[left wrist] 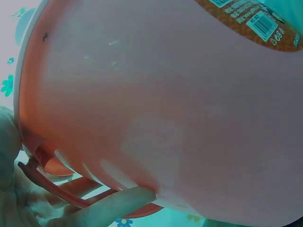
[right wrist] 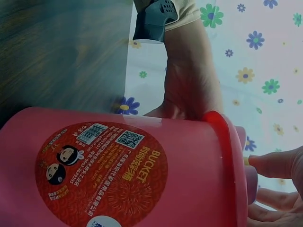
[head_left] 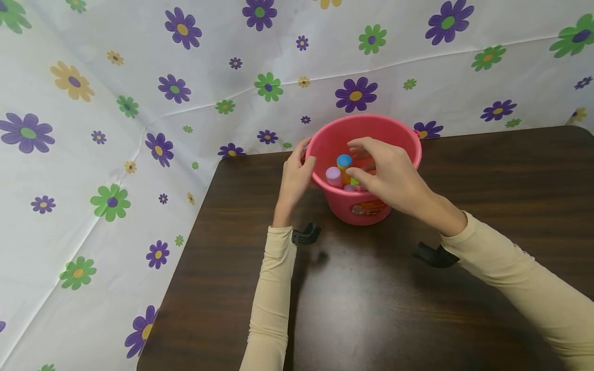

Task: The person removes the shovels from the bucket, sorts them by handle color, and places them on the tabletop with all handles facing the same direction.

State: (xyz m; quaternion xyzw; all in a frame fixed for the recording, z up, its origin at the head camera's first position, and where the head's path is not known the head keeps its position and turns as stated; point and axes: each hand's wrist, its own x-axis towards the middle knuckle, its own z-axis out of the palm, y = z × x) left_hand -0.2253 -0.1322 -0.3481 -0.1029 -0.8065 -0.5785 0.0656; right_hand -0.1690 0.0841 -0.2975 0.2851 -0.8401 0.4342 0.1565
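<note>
A pink bucket [head_left: 362, 206] stands upright on the table, its round label [right wrist: 102, 172] facing the right wrist camera. My left hand [head_left: 296, 175] grips its left rim, thumb by the edge and fingers along the outside near the handle [left wrist: 52, 187]. Over the mouth hovers my right hand [head_left: 394, 172], thumb and fingers spread apart with nothing visible between them. Inside, several colourful pieces are heaped near the front: a pink cylinder with a lilac top [head_left: 333, 175], a blue-topped piece [head_left: 344, 161], and a green bit [head_left: 355, 182]. My right hand hides part of the heap.
The dark wooden table [head_left: 362, 304] extends toward me and to both sides. A white flowered cloth [head_left: 204, 123] hangs behind the bucket and down the left side. Black wrist mounts [head_left: 436, 255] stick out from both sleeves.
</note>
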